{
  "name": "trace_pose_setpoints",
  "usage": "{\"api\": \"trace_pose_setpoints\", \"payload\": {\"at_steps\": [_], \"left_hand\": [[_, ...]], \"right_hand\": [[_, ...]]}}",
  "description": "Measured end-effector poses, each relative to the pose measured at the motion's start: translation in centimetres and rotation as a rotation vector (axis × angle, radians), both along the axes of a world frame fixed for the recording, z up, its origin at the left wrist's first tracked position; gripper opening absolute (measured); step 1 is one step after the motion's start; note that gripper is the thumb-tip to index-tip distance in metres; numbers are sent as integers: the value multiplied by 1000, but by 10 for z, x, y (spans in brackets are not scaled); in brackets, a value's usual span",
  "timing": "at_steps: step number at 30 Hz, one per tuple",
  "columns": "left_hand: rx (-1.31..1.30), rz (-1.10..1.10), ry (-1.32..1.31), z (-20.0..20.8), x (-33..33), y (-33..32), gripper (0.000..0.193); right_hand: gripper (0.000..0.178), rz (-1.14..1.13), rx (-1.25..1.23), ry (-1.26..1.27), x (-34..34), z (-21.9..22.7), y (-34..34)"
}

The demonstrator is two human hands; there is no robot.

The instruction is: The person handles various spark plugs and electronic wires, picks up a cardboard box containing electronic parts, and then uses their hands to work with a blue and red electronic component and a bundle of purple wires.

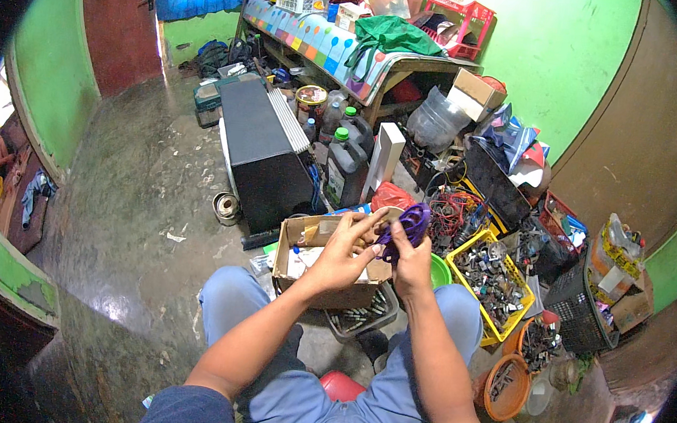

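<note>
A coiled bundle of purple cord or strap point(410, 226) is in my right hand point(411, 266), with the thumb pressed on its near side. Whether it is a cable or a strap I cannot make out. My left hand point(343, 252) is just left of the bundle, fingers stretched toward it and apart. Both hands are above an open cardboard box point(332, 297) between my knees, which holds white and other small items. Under the box sits a grey plastic tray point(383, 326) with several small light-coloured pieces.
Right of my knee stands a yellow crate point(496, 335) of small parts, near an orange basin point(491, 390) and a black basket point(577, 310). A green bowl point(440, 274) sits beside my right hand. Ahead are a black cabinet point(257, 133), jugs point(345, 172) and a cluttered table point(320, 43).
</note>
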State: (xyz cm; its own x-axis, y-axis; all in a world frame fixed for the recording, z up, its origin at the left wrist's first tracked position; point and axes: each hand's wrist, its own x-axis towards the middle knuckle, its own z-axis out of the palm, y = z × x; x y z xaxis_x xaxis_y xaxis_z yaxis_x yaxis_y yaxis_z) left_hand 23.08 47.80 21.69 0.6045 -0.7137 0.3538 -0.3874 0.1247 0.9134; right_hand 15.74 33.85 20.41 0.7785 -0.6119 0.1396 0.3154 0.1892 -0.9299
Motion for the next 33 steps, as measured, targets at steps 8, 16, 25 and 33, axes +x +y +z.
{"api": "trace_pose_setpoints", "payload": {"at_steps": [8,16,25,33], "left_hand": [[172,47,-158,-25,6,-5,43],[175,233,-247,-25,-9,-12,43],[-176,7,873,-31,11,-15,43],[-247,46,803,-16,3,-9,51]], "right_hand": [[12,-4,372,-250,5,4,-4],[19,14,507,-266,6,3,-4],[29,87,475,-280,3,8,-9],[25,0,347,-105,3,6,-3]]}}
